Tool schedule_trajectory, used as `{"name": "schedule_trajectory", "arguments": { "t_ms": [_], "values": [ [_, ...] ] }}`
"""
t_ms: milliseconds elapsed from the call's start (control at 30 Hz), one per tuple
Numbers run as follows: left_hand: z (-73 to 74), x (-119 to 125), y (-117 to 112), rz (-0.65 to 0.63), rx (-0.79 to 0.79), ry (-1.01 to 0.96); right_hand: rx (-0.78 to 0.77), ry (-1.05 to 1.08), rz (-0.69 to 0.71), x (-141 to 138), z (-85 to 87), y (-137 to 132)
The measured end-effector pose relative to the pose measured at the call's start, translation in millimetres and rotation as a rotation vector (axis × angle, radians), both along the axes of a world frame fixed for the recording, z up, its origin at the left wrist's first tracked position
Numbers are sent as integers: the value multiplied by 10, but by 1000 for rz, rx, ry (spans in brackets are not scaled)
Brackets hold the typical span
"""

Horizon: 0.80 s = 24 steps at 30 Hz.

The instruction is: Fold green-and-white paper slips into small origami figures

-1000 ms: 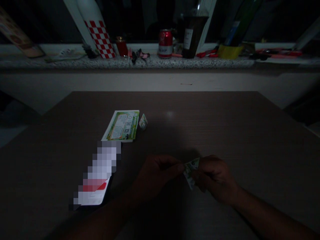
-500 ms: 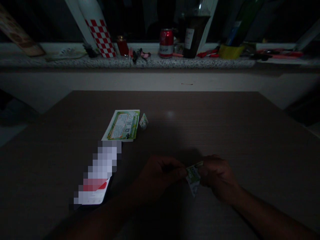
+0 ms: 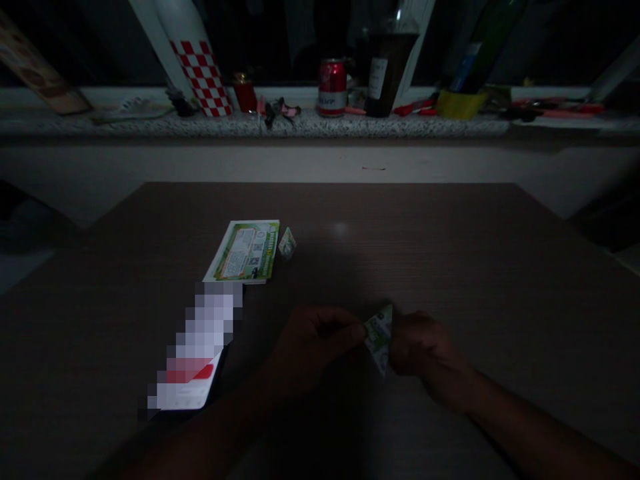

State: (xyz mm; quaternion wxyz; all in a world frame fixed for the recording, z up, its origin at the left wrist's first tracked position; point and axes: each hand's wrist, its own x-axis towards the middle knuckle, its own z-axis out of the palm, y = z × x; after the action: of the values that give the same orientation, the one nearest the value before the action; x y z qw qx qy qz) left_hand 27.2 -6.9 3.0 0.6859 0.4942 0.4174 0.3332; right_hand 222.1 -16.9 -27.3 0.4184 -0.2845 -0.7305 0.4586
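At the lower left of the frame, a phone (image 3: 186,395) with a lit screen, partly blurred out, is seen lying on the table (image 3: 500,267). Above it, left of centre, a green-printed booklet (image 3: 245,253) is laid flat, and just beside its right edge a small folded paper (image 3: 287,245) is set down. Below the centre, the left corner of a paper triangle (image 3: 380,339) is pinched between the thumb and fingers of the left hand (image 3: 316,347). Compared with half a second ago, the triangle has been turned so that its upper corner is raised, its lower tip is lifted, and more of its printed face is shown; it seems to be handled by turning, with the left pinch as the steady hold. One point is aimed up, one down and one left; the long axis is run nearly upright, its top leaned slightly right. At the triangle's right edge, the right hand (image 3: 425,357) is held with its fingers curled in; whether the paper is gripped by them cannot be told.
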Motion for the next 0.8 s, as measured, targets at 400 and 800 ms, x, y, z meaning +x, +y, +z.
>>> {"name": "schedule_trajectory", "arguments": {
  "t_ms": [400, 800],
  "values": [
    [-16, 14, -8, 53, -11, -33, 74, -104, 62, -42, 92, -21],
    [-24, -3, -1, 102, -35, -74, -74, -122, 88, -62, 116, -46]
  ]
}}
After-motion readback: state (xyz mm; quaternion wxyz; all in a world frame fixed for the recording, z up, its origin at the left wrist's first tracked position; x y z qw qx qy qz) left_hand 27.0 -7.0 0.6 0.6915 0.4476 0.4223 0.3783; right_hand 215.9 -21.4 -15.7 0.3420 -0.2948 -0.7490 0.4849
